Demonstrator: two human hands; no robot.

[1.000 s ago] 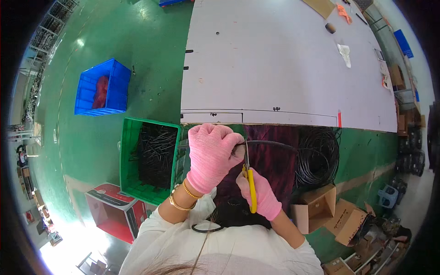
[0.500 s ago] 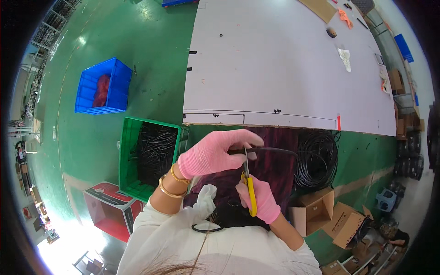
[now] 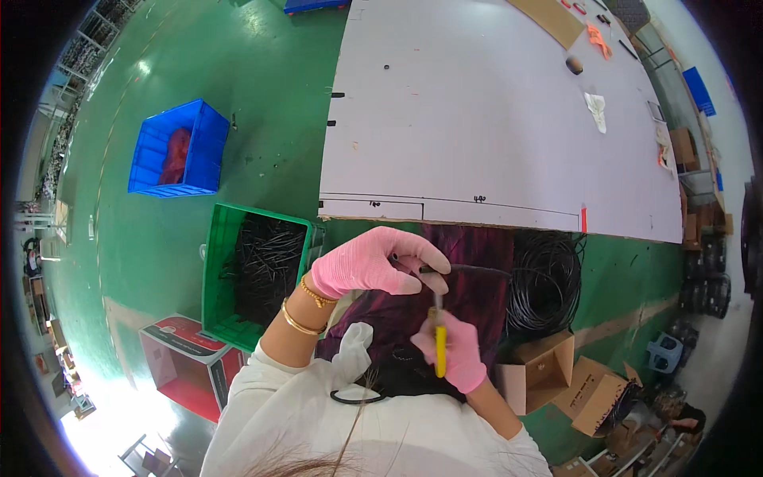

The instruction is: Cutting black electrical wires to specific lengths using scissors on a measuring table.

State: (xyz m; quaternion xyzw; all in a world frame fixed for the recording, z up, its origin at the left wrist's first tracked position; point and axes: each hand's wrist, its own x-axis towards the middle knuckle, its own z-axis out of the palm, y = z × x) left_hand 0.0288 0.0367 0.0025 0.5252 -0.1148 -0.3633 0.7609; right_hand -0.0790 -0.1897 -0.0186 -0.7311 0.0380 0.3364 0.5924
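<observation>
Left hand point(image 3: 373, 264) in pink glove is lowering slightly, pinching black cable point(image 3: 469, 271) | right hand point(image 3: 451, 354) at 6 o'clock is gripping yellow-handled cutter point(image 3: 439, 346); green crate point(image 3: 253, 274) at 9 o'clock

Beyond the pink-gloved fingers point(image 3: 413, 253), a broad white worktable point(image 3: 477, 119) carried an orange scrap point(image 3: 598, 40), a crumpled white rag point(image 3: 594, 105) and a flat brown cardboard sheet point(image 3: 550, 19).

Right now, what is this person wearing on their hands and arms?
Both the left hand and the right hand wear thin pink gloves. The left wrist carries two gold bangles, one beaded, one plain. Loose white sleeves cover the upper arms, and the left one is pushed up so the forearm is bare.
</observation>
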